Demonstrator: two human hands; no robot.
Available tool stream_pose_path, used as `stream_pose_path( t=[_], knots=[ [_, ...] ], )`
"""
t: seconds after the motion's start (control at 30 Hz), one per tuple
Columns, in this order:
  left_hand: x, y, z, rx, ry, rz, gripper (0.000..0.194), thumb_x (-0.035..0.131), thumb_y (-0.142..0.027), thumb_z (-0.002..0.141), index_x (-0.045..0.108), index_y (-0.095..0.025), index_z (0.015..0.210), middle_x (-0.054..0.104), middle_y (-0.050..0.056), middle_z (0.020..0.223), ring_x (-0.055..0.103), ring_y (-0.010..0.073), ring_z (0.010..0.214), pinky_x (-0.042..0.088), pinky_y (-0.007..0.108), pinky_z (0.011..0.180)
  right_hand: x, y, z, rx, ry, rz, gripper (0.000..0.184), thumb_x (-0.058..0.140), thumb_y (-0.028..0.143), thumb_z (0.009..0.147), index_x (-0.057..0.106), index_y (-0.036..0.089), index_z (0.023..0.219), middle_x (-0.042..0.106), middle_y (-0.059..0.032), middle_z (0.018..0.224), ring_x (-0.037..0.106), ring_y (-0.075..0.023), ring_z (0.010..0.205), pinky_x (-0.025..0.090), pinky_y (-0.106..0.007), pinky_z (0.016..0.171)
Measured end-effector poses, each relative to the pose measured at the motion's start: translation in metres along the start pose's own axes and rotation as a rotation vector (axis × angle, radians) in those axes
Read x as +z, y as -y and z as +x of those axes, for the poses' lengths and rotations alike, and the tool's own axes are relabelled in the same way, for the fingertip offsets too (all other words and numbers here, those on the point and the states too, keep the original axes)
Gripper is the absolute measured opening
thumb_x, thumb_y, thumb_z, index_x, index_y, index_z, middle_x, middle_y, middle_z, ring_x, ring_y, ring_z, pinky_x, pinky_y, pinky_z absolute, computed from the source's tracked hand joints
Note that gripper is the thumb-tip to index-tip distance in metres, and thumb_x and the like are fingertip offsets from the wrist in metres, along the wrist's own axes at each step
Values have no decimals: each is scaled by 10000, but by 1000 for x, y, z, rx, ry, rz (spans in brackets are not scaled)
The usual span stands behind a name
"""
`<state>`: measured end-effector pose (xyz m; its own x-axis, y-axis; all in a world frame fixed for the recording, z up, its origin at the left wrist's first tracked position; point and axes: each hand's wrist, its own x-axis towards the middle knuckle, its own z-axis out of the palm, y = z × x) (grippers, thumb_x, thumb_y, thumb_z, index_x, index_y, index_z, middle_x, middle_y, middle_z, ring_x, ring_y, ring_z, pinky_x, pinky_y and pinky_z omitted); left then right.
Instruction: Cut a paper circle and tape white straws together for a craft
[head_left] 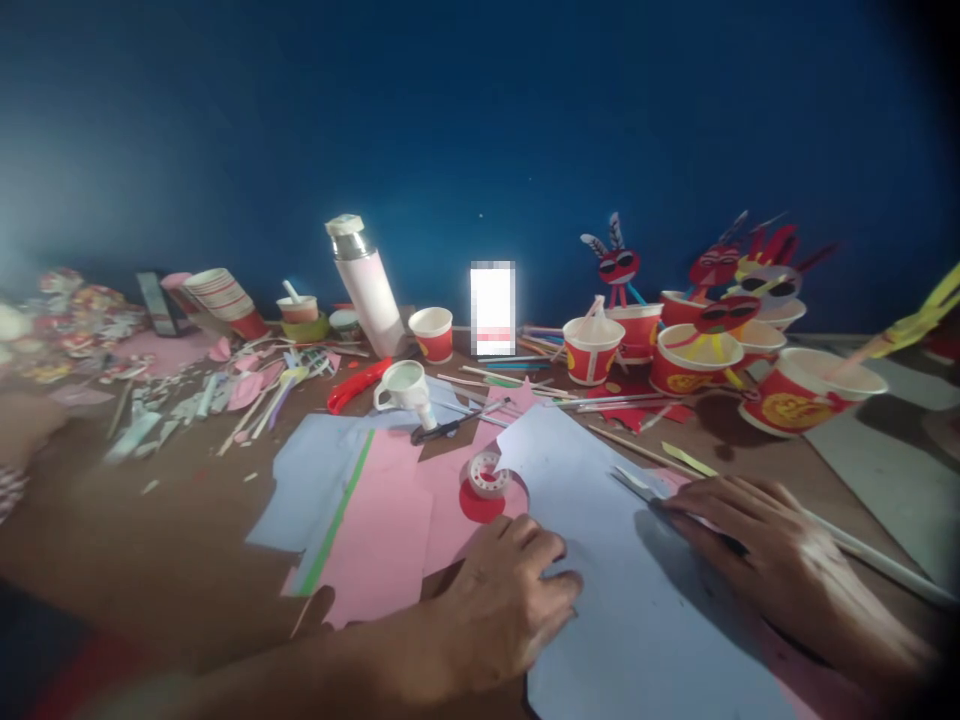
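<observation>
My left hand (pixel 517 590) is at the left edge of a large light blue sheet of paper (pixel 637 600), its fingers curled and its thumb and forefinger at the edge. On the right side of the same sheet, my right hand (pixel 765 560) is closed over scissors (pixel 636 486). Their pale blades point away to the left, and part of a dark handle shows under the palm. A roll of tape (pixel 488 474) lies just beyond my left hand, on a red disc (pixel 480 508). Pink paper (pixel 390 520) with a green strip (pixel 341 510) spreads to the left.
Red paper cups (pixel 592 350) and cup figures with dark glasses (pixel 619 267) stand at the back right. A white flask (pixel 367 290), a white mug (pixel 403 386) and a bright screen (pixel 493 308) line the back. Paper scraps (pixel 255 385) litter the left. Another person's arm (pixel 22 430) shows there.
</observation>
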<state>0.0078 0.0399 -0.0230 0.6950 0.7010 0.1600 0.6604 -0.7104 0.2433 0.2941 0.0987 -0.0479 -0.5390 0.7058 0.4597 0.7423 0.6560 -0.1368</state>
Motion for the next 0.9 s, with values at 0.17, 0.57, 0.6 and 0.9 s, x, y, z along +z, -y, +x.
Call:
stream_pose_path(
  t=[0.17,0.57,0.6,0.9],
  knots=[
    [0,2,-2,25,-3,-34,276,522,-439,864,617,-196,955,522,58,1166,448,214,999,413,348,795,5,-3,-2,-10,-11,0,165,536,326,848,653,268,949,697,-24,940,627,-243,887,424,-410,789],
    [-6,5,2,48,61,-69,184,495,-341,895,555,-171,859,599,35,1031,482,186,954,409,312,777,8,-5,-5,2,12,24,177,529,337,844,670,277,933,699,-28,922,636,-248,866,436,-430,809],
    [-7,4,2,44,65,-65,176,492,-335,897,548,-170,869,598,38,1004,482,186,943,408,311,769,8,-4,-5,3,13,21,179,525,335,845,673,279,927,700,-26,918,640,-245,859,438,-428,809],
    [-2,3,0,-3,6,-102,296,481,-415,881,562,-176,1035,578,61,1072,508,210,943,435,345,793,7,-4,-4,-1,26,13,190,512,345,861,667,267,939,697,-29,943,627,-243,887,412,-434,835]
  ],
)
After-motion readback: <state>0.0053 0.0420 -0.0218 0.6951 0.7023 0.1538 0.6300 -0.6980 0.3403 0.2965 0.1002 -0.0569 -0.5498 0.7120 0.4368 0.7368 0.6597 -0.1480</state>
